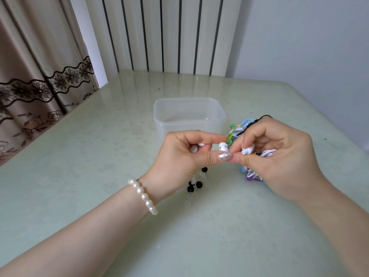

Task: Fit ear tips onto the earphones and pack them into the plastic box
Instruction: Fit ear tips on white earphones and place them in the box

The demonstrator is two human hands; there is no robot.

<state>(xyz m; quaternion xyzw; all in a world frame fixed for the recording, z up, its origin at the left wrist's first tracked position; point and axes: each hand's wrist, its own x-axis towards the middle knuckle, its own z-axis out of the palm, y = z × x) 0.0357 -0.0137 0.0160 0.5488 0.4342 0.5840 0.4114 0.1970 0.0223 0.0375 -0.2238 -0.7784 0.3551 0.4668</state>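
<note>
At frame centre, the left hand (185, 154) pinched a white ear tip (223, 147) just left of the white earbud (247, 150) gripped by the right hand (273, 156), whose nozzle pointed left toward it.

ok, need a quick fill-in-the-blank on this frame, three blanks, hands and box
1. The left hand pinches a white ear ____.
2. The right hand holds a white ____ with its bare nozzle toward the left hand.
3. The plastic box on the table has no ____ on it.

Missing: tip; earphone; lid
</note>
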